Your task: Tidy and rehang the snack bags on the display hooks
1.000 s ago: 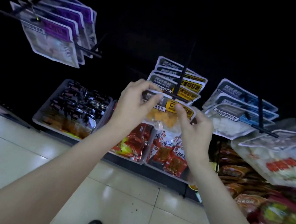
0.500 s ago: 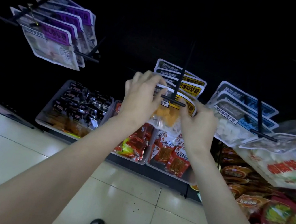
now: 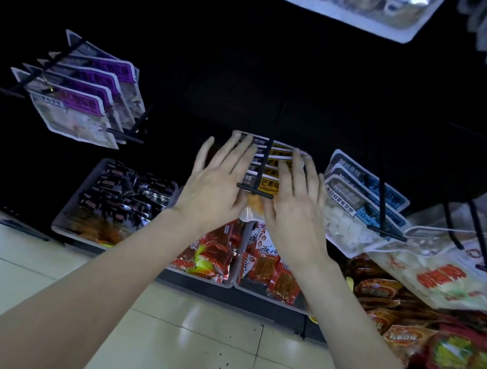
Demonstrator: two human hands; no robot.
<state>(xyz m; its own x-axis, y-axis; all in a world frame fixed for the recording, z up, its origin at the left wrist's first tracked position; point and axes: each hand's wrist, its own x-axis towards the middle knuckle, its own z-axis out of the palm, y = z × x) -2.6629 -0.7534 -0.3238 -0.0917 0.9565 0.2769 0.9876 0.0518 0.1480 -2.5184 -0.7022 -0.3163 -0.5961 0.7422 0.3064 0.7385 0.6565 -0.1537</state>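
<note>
Left hand [image 3: 215, 193], right hand [image 3: 292, 207] flat on yellow-label bags [image 3: 267, 184] | hook [image 3: 261, 171] between | purple-label bags [image 3: 81, 97] left

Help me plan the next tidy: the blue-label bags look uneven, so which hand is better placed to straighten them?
Probably the right hand. It lies flat on the yellow-label bags, right beside the blue-label bags. The left hand sits on the far side of the hook.
</note>
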